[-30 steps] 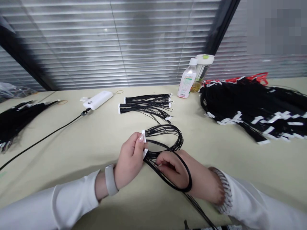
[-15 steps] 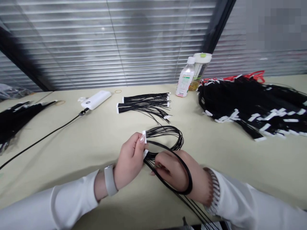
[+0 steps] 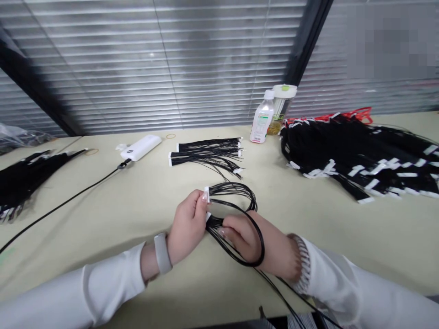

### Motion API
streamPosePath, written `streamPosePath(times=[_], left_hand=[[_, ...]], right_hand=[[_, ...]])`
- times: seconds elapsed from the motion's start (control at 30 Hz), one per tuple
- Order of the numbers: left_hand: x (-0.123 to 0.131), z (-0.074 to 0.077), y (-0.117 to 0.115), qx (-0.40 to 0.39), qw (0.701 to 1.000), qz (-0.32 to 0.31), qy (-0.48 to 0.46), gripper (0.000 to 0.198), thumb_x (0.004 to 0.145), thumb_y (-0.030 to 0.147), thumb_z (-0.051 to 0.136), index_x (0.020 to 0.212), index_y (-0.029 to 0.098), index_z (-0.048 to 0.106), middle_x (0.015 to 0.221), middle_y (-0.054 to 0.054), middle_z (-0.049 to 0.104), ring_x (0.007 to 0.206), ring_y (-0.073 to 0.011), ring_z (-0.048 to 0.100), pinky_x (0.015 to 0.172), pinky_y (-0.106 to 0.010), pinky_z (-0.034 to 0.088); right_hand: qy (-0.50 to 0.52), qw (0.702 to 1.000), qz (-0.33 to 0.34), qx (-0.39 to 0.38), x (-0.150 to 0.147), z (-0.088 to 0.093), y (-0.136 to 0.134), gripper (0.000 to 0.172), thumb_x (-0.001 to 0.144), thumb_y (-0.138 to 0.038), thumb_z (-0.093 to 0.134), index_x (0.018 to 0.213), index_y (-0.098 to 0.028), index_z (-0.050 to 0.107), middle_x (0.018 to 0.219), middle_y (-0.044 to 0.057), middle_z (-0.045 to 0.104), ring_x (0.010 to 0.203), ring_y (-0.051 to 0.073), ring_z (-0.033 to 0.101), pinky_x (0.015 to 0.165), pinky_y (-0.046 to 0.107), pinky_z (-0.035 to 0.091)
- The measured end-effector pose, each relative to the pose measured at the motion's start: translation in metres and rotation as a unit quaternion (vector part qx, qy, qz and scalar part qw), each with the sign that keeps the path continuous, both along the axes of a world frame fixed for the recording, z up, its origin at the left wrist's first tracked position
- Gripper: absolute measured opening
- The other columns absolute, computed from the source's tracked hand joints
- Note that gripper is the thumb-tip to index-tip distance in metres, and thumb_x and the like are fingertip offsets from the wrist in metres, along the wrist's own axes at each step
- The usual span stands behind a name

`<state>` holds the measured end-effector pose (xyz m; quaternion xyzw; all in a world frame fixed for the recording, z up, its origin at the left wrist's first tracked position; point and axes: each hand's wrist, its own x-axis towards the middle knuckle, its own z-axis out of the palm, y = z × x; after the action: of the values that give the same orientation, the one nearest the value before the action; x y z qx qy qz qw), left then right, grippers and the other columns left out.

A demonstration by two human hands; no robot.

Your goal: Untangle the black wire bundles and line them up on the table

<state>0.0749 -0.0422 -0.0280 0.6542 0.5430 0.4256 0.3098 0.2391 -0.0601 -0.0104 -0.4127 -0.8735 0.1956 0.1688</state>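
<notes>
Between my hands is a black wire harness (image 3: 236, 186) with white connectors, bent round into loops. My left hand (image 3: 190, 214) pinches it at a white connector (image 3: 206, 194); a second white connector (image 3: 208, 216) shows just below the thumb. My right hand (image 3: 245, 237) is closed round black wires inside a loop, its fingers curled near the lower connector. One thick loop passes over the back of this hand. Loose wires trail down past the right wrist to the table's front edge. Exactly which wires the right fingers hold is partly hidden.
Short wire harnesses (image 3: 206, 153) lie beyond my hands. A large harness pile (image 3: 356, 155) fills the right, a smaller pile (image 3: 30, 178) the left. A white power bank (image 3: 142, 147) with a black cable, a bottle (image 3: 262, 119) and a tumbler (image 3: 283, 107) stand near the blinds (image 3: 206, 68).
The loops round my right hand have become smaller and tighter. My right hand has shifted slightly, its thumb now showing against the wires. My left hand keeps its pinch on the connector.
</notes>
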Motion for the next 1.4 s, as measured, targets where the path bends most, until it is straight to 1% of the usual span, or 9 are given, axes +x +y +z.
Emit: streamPosePath(times=[0.33, 0.53, 0.67, 0.83, 0.97, 1.03, 1.13, 1.23, 1.4], left_hand=[[0.001, 0.003, 0.003, -0.012, 1.000, 0.020, -0.021, 0.030, 0.091, 0.034, 0.037, 0.066, 0.019, 0.044, 0.058, 0.003, 0.045, 0.054, -0.0117, 0.042, 0.051, -0.023, 0.033], [0.001, 0.005, 0.005, -0.086, 0.993, 0.052, -0.065, 0.034, 0.090, 0.044, 0.035, 0.067, 0.020, 0.044, 0.047, 0.006, 0.038, 0.037, -0.0099, 0.037, 0.037, -0.021, 0.030], [0.000, 0.004, 0.004, -0.094, 0.992, 0.045, -0.074, 0.035, 0.089, 0.046, 0.035, 0.067, 0.020, 0.043, 0.048, 0.007, 0.036, 0.036, -0.0090, 0.037, 0.034, -0.020, 0.031], [0.001, 0.005, 0.001, -0.090, 0.993, 0.010, -0.076, 0.033, 0.089, 0.044, 0.036, 0.068, 0.020, 0.044, 0.049, 0.007, 0.036, 0.037, -0.0092, 0.038, 0.034, -0.020, 0.031], [0.001, 0.006, -0.001, -0.091, 0.993, -0.013, -0.076, 0.033, 0.090, 0.043, 0.035, 0.068, 0.020, 0.043, 0.049, 0.007, 0.036, 0.037, -0.0088, 0.037, 0.034, -0.020, 0.031], [0.001, 0.006, -0.001, -0.082, 0.994, -0.032, -0.068, 0.033, 0.091, 0.043, 0.035, 0.069, 0.020, 0.043, 0.051, 0.007, 0.037, 0.039, -0.0088, 0.037, 0.037, -0.020, 0.031], [-0.001, 0.005, -0.002, -0.070, 0.995, -0.058, -0.053, 0.034, 0.091, 0.043, 0.034, 0.068, 0.019, 0.042, 0.053, 0.007, 0.037, 0.043, -0.0089, 0.036, 0.040, -0.021, 0.032], [-0.001, 0.005, -0.002, -0.056, 0.995, -0.075, -0.042, 0.035, 0.091, 0.041, 0.034, 0.065, 0.019, 0.040, 0.054, 0.006, 0.038, 0.047, -0.0095, 0.036, 0.045, -0.021, 0.032], [0.000, 0.008, -0.002, -0.048, 0.994, -0.088, -0.033, 0.034, 0.091, 0.038, 0.033, 0.063, 0.020, 0.038, 0.056, 0.005, 0.039, 0.052, -0.0108, 0.036, 0.050, -0.023, 0.032]], right_hand=[[-0.023, 0.999, 0.000, 0.036, 0.010, 0.006, 0.001, 0.021, 0.091, -0.022, 0.040, 0.080, -0.019, 0.057, 0.070, 0.000, 0.059, 0.060, 0.011, 0.051, 0.056, 0.024, 0.034], [-0.126, 0.975, -0.043, 0.176, 0.032, 0.023, 0.016, 0.023, 0.086, -0.013, 0.049, 0.068, -0.017, 0.063, 0.067, 0.005, 0.060, 0.071, 0.018, 0.052, 0.066, 0.029, 0.037], [-0.132, 0.939, -0.159, 0.273, 0.047, 0.031, 0.022, 0.019, 0.085, -0.017, 0.051, 0.073, -0.016, 0.066, 0.065, 0.008, 0.060, 0.070, 0.022, 0.053, 0.065, 0.035, 0.039], [0.210, 0.934, -0.237, 0.168, 0.055, 0.036, 0.023, 0.020, 0.083, -0.021, 0.053, 0.100, -0.019, 0.063, 0.084, 0.006, 0.065, 0.073, 0.018, 0.060, 0.067, 0.034, 0.048], [0.493, 0.853, -0.170, 0.005, 0.051, 0.036, 0.021, 0.019, 0.089, -0.027, 0.048, 0.103, -0.024, 0.060, 0.095, 0.004, 0.065, 0.077, 0.014, 0.063, 0.071, 0.033, 0.053], [0.478, 0.868, -0.130, -0.049, 0.045, 0.034, 0.017, 0.025, 0.091, -0.025, 0.044, 0.114, -0.024, 0.052, 0.075, -0.001, 0.064, 0.056, 0.010, 0.058, 0.054, 0.027, 0.051], [0.330, 0.937, -0.083, -0.076, 0.033, 0.028, 0.012, 0.038, 0.089, -0.018, 0.043, 0.127, -0.023, 0.036, 0.058, -0.008, 0.056, 0.043, 0.009, 0.048, 0.044, 0.022, 0.041], [0.196, 0.976, -0.092, -0.004, 0.023, 0.023, 0.009, 0.008, 0.086, -0.016, 0.048, 0.090, -0.019, 0.054, 0.059, -0.006, 0.054, 0.051, 0.008, 0.048, 0.051, 0.022, 0.038], [0.135, 0.984, -0.108, 0.038, 0.021, 0.021, 0.010, 0.017, 0.086, -0.018, 0.051, 0.068, -0.018, 0.052, 0.057, -0.005, 0.052, 0.052, 0.008, 0.046, 0.053, 0.021, 0.034]])
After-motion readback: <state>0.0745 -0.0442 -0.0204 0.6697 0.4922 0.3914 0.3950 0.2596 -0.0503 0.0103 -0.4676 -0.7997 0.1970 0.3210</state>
